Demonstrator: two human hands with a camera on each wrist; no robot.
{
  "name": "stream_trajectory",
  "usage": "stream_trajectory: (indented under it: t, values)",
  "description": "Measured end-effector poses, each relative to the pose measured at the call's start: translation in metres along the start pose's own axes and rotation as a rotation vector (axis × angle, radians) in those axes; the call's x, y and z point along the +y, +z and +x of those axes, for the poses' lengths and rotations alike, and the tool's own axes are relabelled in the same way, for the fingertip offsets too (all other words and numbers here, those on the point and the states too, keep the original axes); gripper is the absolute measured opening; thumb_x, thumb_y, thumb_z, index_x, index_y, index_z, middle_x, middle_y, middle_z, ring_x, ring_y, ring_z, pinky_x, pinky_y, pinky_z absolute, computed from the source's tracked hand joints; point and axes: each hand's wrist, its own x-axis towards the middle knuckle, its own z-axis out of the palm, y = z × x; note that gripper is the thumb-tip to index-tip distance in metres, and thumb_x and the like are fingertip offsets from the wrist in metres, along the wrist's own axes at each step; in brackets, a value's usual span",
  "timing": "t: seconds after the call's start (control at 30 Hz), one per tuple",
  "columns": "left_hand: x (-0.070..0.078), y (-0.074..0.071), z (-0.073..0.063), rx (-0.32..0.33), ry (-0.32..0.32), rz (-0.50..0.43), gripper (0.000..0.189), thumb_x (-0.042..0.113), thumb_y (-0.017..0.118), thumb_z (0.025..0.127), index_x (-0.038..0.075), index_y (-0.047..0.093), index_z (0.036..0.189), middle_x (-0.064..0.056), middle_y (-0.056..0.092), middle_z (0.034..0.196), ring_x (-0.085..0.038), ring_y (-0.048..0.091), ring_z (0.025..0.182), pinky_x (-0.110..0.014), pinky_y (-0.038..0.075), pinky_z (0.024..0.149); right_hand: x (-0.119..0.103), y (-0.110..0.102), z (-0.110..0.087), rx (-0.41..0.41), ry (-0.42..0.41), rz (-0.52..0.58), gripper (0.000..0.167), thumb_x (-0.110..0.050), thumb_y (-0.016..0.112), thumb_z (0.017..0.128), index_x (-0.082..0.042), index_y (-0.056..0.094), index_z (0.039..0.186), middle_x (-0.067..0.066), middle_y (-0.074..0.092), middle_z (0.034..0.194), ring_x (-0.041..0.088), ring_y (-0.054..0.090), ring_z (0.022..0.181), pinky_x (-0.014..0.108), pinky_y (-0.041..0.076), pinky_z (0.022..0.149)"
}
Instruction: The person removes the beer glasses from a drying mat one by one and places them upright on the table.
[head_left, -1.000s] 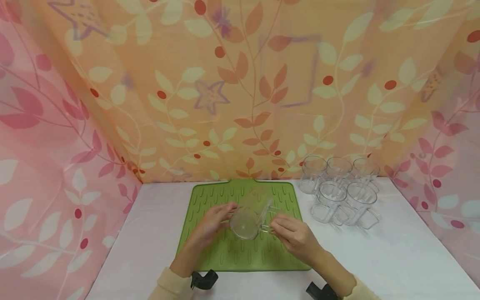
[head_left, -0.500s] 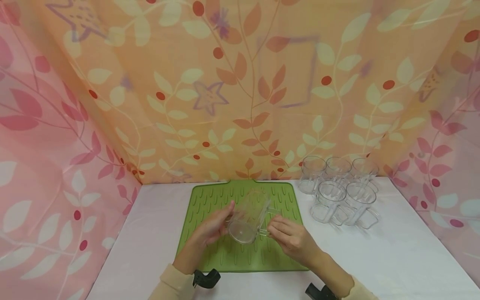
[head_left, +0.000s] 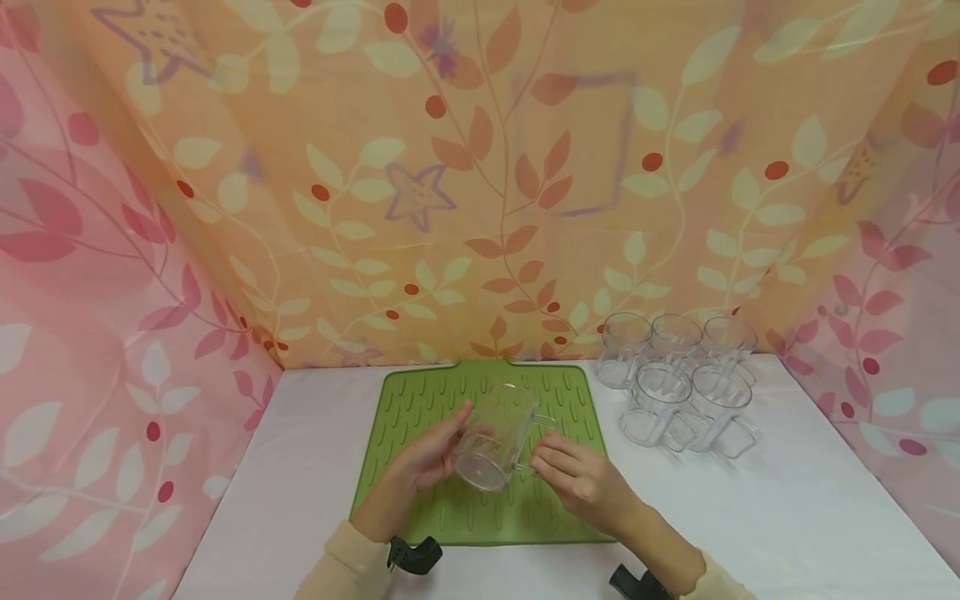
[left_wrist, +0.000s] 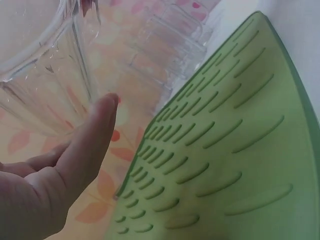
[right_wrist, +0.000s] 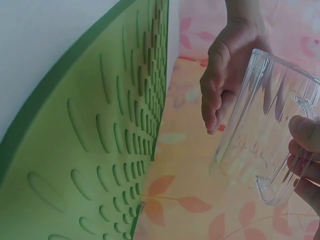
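A clear, ribbed mug (head_left: 491,437) is held tilted above a green mat (head_left: 427,521), one round end turned toward the head camera. My right hand (head_left: 581,479) grips the mug's handle (right_wrist: 280,187), with thumb and fingers curled round it in the right wrist view. At the mug's other side is my left hand (head_left: 427,454). Its thumb is extended and its fairly straight fingers lie against or just behind the glass; exact contact is hard to tell. In the left wrist view the left hand (left_wrist: 65,170) is close below the mug (left_wrist: 55,75).
Several more clear mugs stand upright in two rows on the white table (head_left: 810,500), right of the mat; one is the front mug (head_left: 720,408). A patterned orange curtain (head_left: 480,208) hangs behind, with pink curtain (head_left: 97,292) at the sides.
The mug has tilted, its near round end shifting slightly down and left. My left thumb has moved from its earlier place as the left hand changed its pose. The right hand stays on the handle.
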Motion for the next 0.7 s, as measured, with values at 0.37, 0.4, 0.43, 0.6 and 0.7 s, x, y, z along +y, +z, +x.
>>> stream_trajectory:
  t: [0.37, 0.4, 0.43, 0.6, 0.7]
  values:
    - [-0.0013, 0.0018, 0.0073, -0.010, -0.074, -0.022, 0.076, 0.054, 0.045, 0.099, 0.005, 0.022, 0.152, -0.002, 0.067, 0.112, -0.011, 0.068, 0.097, -0.029, 0.060, 0.081, -0.0024, 0.0002, -0.0061, -0.062, 0.021, -0.028, 0.032, -0.007, 0.047, 0.102, -0.006, 0.076, 0.088, 0.004, 0.075, 0.086, 0.017, 0.071, 0.084, 0.031, 0.060, 0.079]
    - [-0.0008, 0.0024, 0.0076, -0.001, -0.080, -0.023, 0.075, 0.053, 0.044, 0.099, 0.004, 0.021, 0.152, -0.002, 0.068, 0.111, -0.011, 0.068, 0.095, -0.028, 0.060, 0.079, -0.0024, 0.0001, -0.0064, -0.065, 0.023, -0.026, 0.032, -0.007, 0.047, 0.102, -0.006, 0.076, 0.088, 0.005, 0.075, 0.086, 0.017, 0.071, 0.084, 0.031, 0.060, 0.080]
    - [-0.0004, 0.0028, 0.0078, 0.007, -0.082, -0.026, 0.075, 0.052, 0.044, 0.099, 0.004, 0.019, 0.152, -0.002, 0.068, 0.111, -0.011, 0.068, 0.095, -0.027, 0.060, 0.078, -0.0021, 0.0001, -0.0065, -0.066, 0.023, -0.023, 0.032, -0.007, 0.047, 0.102, -0.006, 0.076, 0.089, 0.005, 0.075, 0.086, 0.018, 0.071, 0.084, 0.032, 0.060, 0.080]
    - [0.0012, 0.0050, 0.0080, 0.026, -0.064, -0.049, 0.078, 0.048, 0.047, 0.099, 0.004, 0.012, 0.153, 0.000, 0.068, 0.104, -0.010, 0.069, 0.092, -0.025, 0.060, 0.073, 0.0008, 0.0002, -0.0047, -0.060, 0.028, 0.006, 0.029, -0.008, 0.049, 0.101, -0.005, 0.075, 0.090, 0.006, 0.075, 0.088, 0.019, 0.071, 0.084, 0.033, 0.059, 0.083]
    - [0.0018, 0.0059, 0.0075, 0.025, -0.050, -0.062, 0.078, 0.047, 0.048, 0.099, 0.004, 0.010, 0.152, 0.002, 0.068, 0.100, -0.009, 0.069, 0.091, -0.024, 0.059, 0.073, 0.0017, -0.0008, -0.0022, -0.072, 0.050, 0.023, 0.028, -0.010, 0.049, 0.102, -0.005, 0.074, 0.091, 0.006, 0.074, 0.089, 0.018, 0.071, 0.085, 0.034, 0.059, 0.085]
